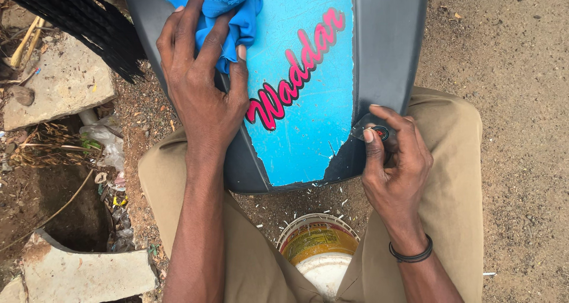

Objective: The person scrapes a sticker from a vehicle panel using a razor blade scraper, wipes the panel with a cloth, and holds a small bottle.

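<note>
A black seat (385, 36) with a blue panel (308, 125) and pink lettering lies across my knees. My left hand (201, 84) presses on its left side, fingers bunched into a blue cloth (228, 7). At the seat's right edge, my right hand (397, 161) pinches a small dark object with a round red mark (380, 132) between thumb and fingers, right where the torn edge of the blue panel ends. A black band circles my right wrist.
A white bucket with a yellow label (319, 247) stands on the dirt between my legs. Broken concrete slabs (59, 78), a pit with litter (65, 208) and a black bristly thing (83, 18) are at the left. Bare gravelly ground (521, 131) lies to the right.
</note>
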